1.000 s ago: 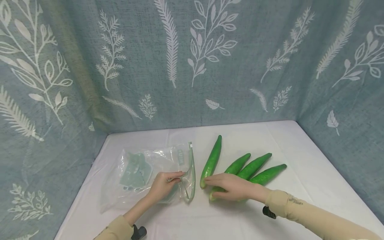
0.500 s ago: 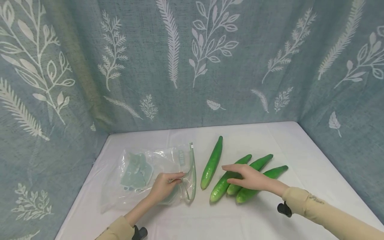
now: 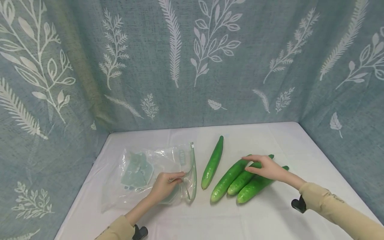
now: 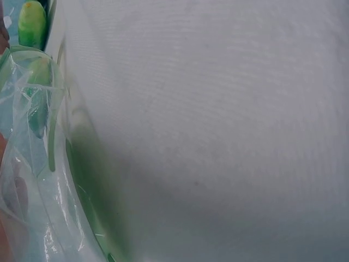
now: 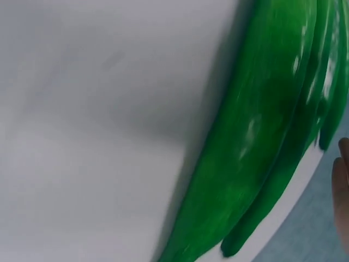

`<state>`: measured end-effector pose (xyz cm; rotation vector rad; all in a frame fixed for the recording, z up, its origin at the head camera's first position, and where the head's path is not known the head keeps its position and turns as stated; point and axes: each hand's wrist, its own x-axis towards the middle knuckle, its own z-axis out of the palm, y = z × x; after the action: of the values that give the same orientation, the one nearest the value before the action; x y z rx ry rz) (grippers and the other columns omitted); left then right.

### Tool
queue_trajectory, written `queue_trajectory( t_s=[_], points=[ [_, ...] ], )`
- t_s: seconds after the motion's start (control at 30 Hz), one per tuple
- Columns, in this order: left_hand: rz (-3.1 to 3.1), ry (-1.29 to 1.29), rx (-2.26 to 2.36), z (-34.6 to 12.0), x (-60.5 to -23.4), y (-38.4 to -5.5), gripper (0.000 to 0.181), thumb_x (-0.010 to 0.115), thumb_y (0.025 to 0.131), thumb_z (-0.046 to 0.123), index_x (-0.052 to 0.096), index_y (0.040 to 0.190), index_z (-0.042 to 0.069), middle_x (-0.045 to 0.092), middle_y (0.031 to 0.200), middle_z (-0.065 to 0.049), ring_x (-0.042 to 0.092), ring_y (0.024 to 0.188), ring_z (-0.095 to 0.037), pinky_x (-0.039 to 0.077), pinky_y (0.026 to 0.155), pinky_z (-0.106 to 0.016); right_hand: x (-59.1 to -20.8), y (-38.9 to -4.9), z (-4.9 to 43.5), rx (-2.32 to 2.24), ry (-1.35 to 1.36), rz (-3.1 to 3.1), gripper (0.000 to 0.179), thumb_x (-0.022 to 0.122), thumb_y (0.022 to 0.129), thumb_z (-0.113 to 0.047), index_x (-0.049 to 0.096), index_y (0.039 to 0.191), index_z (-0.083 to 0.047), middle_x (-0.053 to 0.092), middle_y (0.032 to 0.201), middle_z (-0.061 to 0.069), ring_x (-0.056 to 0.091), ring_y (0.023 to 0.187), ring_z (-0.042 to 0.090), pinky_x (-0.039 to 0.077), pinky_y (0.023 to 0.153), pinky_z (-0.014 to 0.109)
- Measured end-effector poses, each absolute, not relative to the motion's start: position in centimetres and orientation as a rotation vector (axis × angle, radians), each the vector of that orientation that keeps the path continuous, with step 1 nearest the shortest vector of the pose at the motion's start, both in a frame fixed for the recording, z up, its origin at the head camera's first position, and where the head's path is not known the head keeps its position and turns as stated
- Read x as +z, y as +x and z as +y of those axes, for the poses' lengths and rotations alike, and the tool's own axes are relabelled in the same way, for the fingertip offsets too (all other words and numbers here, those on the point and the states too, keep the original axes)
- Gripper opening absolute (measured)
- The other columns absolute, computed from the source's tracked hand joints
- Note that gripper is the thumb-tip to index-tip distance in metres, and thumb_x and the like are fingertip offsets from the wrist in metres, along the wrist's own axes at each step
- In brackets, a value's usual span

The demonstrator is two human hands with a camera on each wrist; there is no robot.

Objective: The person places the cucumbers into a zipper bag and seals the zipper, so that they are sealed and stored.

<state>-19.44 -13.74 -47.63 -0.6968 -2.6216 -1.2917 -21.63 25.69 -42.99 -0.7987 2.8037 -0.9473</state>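
Note:
A clear zip bag (image 3: 163, 158) with green trim along its mouth lies on the left of the table. My left hand (image 3: 165, 187) pinches the bag's edge near that mouth between thumb and fingers. One green cucumber (image 3: 212, 163) lies by itself just right of the bag. Farther right, three more cucumbers (image 3: 227, 182) lie slantwise side by side. Over the far half of these three is my right hand (image 3: 267, 168), thumb and fingers apart with nothing between them. In the right wrist view the nearest cucumber (image 5: 240, 142) fills the middle, with fingers (image 5: 341, 196) at the right edge.
A white cloth (image 3: 192, 223) covers the table. Blue-green curtains (image 3: 192, 100) with white leaf prints stand behind it and at both sides. Inside the bag a pale green patch (image 3: 136, 170) shows. Each wrist carries a small black camera (image 3: 298, 205).
My right hand has moved right and away from the near ends of the cucumbers, uncovering them. The cucumbers stay where they were. My left hand keeps its pinch on the bag.

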Motion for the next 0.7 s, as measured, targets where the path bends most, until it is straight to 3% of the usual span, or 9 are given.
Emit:
queue_trajectory(
  t_s=[0.33,0.7],
  points=[
    [-2.597,-0.709,-1.283,-13.7,-47.7,-19.5,0.024,0.072,0.076,0.0,0.073,0.099,0.002,0.071,0.104,-0.015,0.069,0.097,-0.029,0.056,0.084,-0.03,-42.6,-22.6,29.9,-0.929,-0.713,2.844,0.043,0.065,0.09,-0.02,0.057,0.124,0.005,0.061,0.123,0.024,0.055,0.115,0.044,0.048,0.094,0.056],
    [-2.597,-0.696,-1.29,-13.7,-47.7,-19.4,0.024,0.073,0.075,0.0,0.073,0.099,0.003,0.071,0.104,-0.015,0.069,0.097,-0.029,0.056,0.084,-0.03,-42.4,-23.2,34.4,-0.841,-0.561,2.857,0.045,0.064,0.091,-0.024,0.058,0.122,0.008,0.061,0.121,0.026,0.056,0.112,0.045,0.046,0.096,0.055]
  ],
)
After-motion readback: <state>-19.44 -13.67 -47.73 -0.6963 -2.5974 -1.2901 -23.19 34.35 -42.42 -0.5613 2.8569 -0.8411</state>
